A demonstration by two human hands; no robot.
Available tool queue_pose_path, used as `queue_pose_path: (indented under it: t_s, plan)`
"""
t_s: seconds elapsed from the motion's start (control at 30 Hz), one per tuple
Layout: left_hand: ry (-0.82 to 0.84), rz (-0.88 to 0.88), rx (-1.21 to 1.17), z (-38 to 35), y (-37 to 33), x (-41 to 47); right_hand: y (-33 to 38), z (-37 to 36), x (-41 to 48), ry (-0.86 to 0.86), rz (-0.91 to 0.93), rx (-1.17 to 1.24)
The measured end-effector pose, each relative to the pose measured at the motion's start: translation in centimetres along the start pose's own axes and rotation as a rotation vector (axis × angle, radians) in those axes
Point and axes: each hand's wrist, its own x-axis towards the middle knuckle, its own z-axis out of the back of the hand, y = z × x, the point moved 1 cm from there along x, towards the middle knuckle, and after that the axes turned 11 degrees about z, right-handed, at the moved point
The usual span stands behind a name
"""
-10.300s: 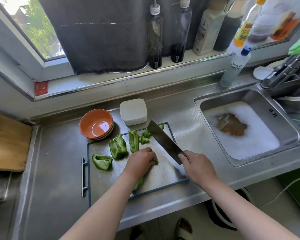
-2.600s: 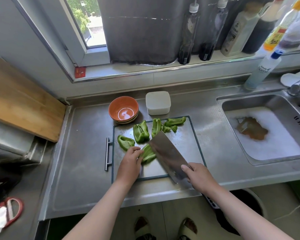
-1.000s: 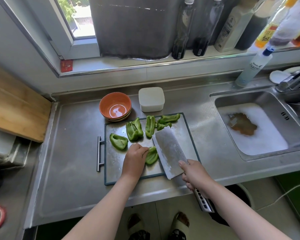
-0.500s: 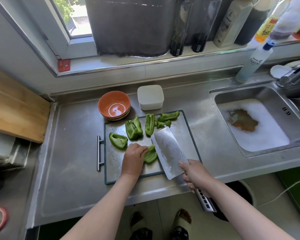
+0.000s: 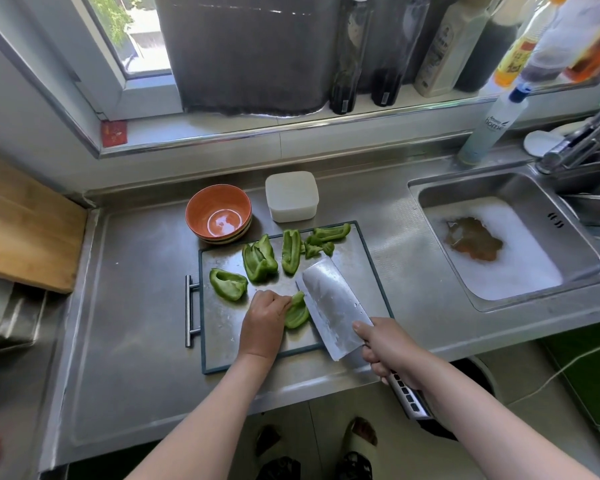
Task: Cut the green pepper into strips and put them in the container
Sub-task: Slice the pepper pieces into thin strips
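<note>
On the steel cutting board [image 5: 371,282] lie several green pepper pieces. My left hand [image 5: 262,322] holds down one piece [image 5: 297,311] with curled fingers. My right hand [image 5: 387,344] grips the handle of a cleaver [image 5: 329,306], whose broad blade leans flat-side-up right beside that piece. Other pieces lie further back: one [image 5: 227,284] at the left, a bigger one [image 5: 258,259], a long one [image 5: 290,251] and smaller bits [image 5: 324,239] near the far edge. A white lidded container [image 5: 291,195] stands behind the board.
An orange bowl [image 5: 219,213] sits left of the container. A sink [image 5: 506,237] with foam and brown residue lies to the right, below a tap [image 5: 575,143]. Bottles line the window sill. A wooden board [image 5: 21,230] leans at the far left.
Over the last second the hands and cleaver have hardly moved; the blade stays against the held piece. Ten seconds ago the cleaver stood more upright, further back on the board.
</note>
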Motion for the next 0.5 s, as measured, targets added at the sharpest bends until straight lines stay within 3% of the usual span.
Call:
queue_pose_path:
  t_s: [0.5]
  plan:
    - [-0.027, -0.040, -0.005, 0.1, 0.2, -0.3, 0.0, -0.8, 0.3, -0.016, -0.037, 0.015]
